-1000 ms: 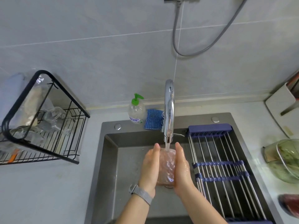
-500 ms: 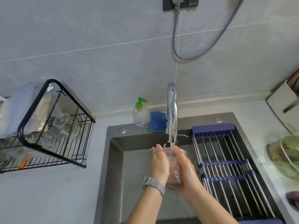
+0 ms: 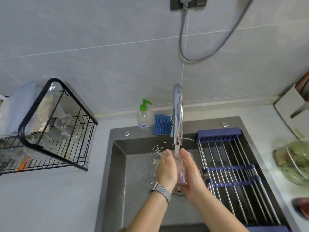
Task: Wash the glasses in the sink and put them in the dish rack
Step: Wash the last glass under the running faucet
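A clear, textured drinking glass [image 3: 181,171] was pressed between the two palms over the basin of the dark grey rectangular steel sink [image 3: 117,164], directly under the stream from the curved chrome faucet [image 3: 177,114]. The left hand [image 3: 166,168], with a grey mesh-band watch [image 3: 160,191] at its wrist, clasped the glass from one side; the right hand [image 3: 192,171] clasped it from the other, fingers of both extended upward. Water droplets [image 3: 157,149] scattered to the left of the hands. A roll-up rack of steel rods with blue end pieces [image 3: 234,173] lay across the right part of the sink. Behind the rim stood a clear soap bottle with a green pump [image 3: 145,117], just beside a blue scrubbing pad [image 3: 161,125]. On the pale countertop [image 3: 50,198] to the left stood the black wire dish rack [image 3: 50,131], holding what appeared to be several clear glasses [image 3: 64,124], though their outlines were indistinct.
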`<state>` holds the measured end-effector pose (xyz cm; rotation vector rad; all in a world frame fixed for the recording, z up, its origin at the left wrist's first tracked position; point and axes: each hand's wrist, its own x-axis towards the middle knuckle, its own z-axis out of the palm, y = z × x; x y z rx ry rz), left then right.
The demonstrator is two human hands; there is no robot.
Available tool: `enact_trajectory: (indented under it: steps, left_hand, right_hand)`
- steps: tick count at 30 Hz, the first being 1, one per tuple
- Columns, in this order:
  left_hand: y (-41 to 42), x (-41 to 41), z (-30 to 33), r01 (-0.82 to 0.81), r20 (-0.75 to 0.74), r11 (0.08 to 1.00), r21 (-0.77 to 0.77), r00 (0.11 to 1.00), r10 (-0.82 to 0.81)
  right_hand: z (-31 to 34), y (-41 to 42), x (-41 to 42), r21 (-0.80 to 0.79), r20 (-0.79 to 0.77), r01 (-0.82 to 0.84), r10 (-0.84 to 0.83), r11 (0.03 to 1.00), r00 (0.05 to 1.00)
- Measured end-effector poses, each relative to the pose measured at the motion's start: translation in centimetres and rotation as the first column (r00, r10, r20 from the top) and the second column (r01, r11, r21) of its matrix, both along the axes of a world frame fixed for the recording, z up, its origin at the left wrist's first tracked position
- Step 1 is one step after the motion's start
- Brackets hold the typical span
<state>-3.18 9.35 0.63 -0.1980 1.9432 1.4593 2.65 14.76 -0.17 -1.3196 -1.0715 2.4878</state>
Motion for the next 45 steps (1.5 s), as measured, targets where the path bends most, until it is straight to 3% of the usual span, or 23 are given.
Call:
enact_trajectory:
  steps: [5,8,9,14,17,20,21,24,25,28,32,35,37,39,43,45]
  left_hand:
    - [0.3,-0.4,-1.4,-0.051,0.165,0.998,0.024,0.985,0.046]
    - [0.3,0.7,-0.1,0.128,-0.097,0.991,0.023,0.987,-0.125]
    - [0.3,1.0,-0.1,0.155,-0.109,0.987,0.037,0.983,-0.151]
    - [-2.0,0.7,-0.2,0.044,0.2,0.961,0.274,0.975,-0.101]
    - [-3.1,1.1,-0.4,0.009,0.297,0.936,0.351,0.947,-0.12]
    - [-3.3,1.3,0.0,-0.036,0.325,0.922,0.385,0.94,-0.1]
    - [-3.2,1.5,0.3,-0.059,0.329,0.92,0.387,0.941,-0.078]
    - [-2.6,1.7,0.9,-0.117,0.323,0.93,0.347,0.946,-0.002]
    - [-2.5,1.3,0.7,-0.141,0.322,0.937,0.32,0.946,0.032]
    - [-2.7,0.0,0.3,-0.167,0.35,0.941,0.295,0.935,0.057]
    - [-3.0,0.2,-0.5,-0.132,0.363,0.967,0.219,0.931,0.045]
    - [-3.6,-0.1,-0.6,-0.147,0.445,0.947,0.284,0.896,0.006]
    - [-3.6,-0.3,-0.8,-0.091,0.372,0.95,0.298,0.928,-0.027]
    - [-3.5,-0.1,-1.3,-0.065,0.305,0.968,0.244,0.952,-0.013]
    - [-3.7,-0.1,-1.1,-0.117,0.364,0.964,0.24,0.931,0.022]
    - [-3.5,-0.1,-0.8,-0.112,0.33,0.969,0.222,0.943,0.033]
  right_hand:
    - [0.2,0.2,-0.3,0.059,-0.006,-0.035,0.035,0.998,0.999]
    - [0.2,0.3,-0.4,0.041,0.029,0.001,-0.002,0.999,1.0]
    - [0.2,0.4,-0.5,0.06,0.032,0.008,-0.01,0.998,0.999]
    - [1.3,-0.7,0.4,0.198,0.067,-0.017,0.004,0.98,0.998]
    - [1.2,-2.0,0.9,0.483,0.318,-0.243,0.09,0.841,0.944]
    - [1.2,-1.2,0.4,0.652,0.314,-0.285,0.092,0.703,0.945]
    - [1.7,-0.2,-0.3,0.625,0.283,-0.261,0.099,0.736,0.954]
    - [2.1,2.1,-2.2,0.307,0.243,-0.154,0.079,0.939,0.967]
    - [2.2,1.4,-2.0,0.273,0.241,-0.173,0.107,0.946,0.965]
    - [2.0,-1.8,-2.1,0.373,0.288,-0.185,0.076,0.909,0.955]
    - [1.5,0.3,-3.5,0.207,0.389,-0.114,0.025,0.972,0.921]
    - [1.7,-1.6,-3.2,0.391,0.375,-0.235,0.079,0.89,0.924]
    - [1.0,-1.6,-3.2,0.41,0.337,-0.184,0.039,0.893,0.941]
    - [0.7,-0.7,-3.6,0.314,0.371,-0.108,-0.017,0.943,0.928]
    - [0.9,-1.5,-3.8,0.366,0.371,-0.179,0.033,0.913,0.928]
    - [0.6,-0.9,-4.1,0.309,0.385,-0.132,0.003,0.942,0.923]
